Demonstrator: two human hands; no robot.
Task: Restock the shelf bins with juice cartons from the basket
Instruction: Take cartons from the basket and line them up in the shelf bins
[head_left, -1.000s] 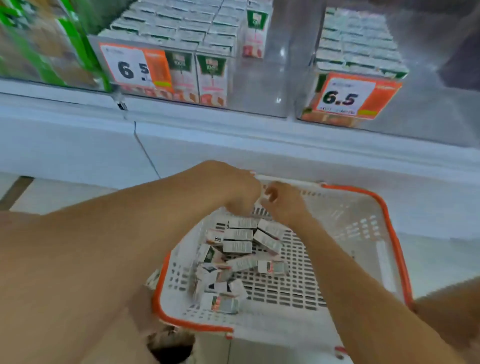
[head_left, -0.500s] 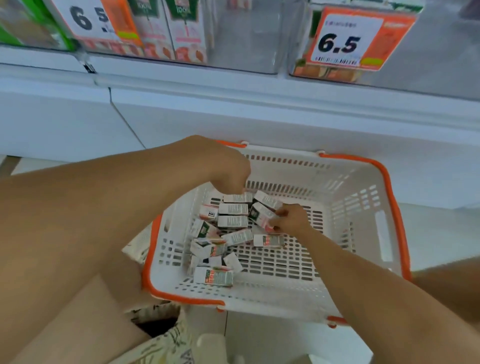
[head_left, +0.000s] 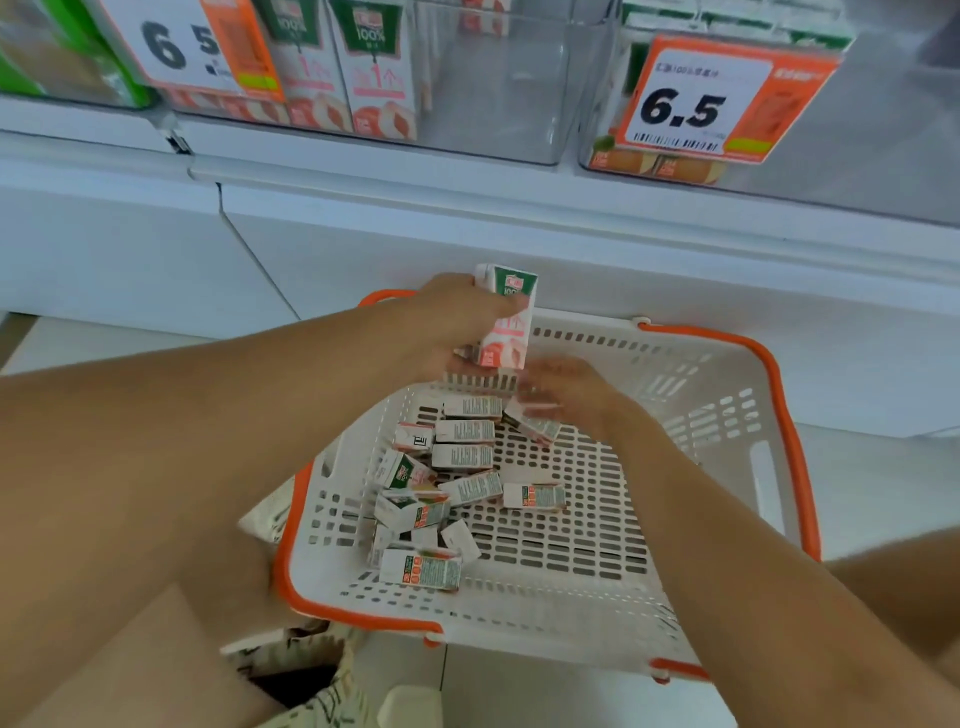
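Note:
A white basket with an orange rim sits on the floor below the shelf, and several small juice cartons lie loose in its left half. My left hand is above the basket's far edge, shut on an upright green-and-pink juice carton. Just below it, my right hand is blurred and hovers over a lying carton; its grip is unclear. Above, a clear shelf bin holds standing cartons on its left side only.
A second bin on the right carries a 6.5 price tag with cartons behind it. A white shelf ledge juts out between bins and basket. My knees flank the basket, and patterned fabric lies at its near left corner.
My left hand has risen from the basket holding a carton upright. My right hand has moved up and towards the far side. The view has tilted down slightly.

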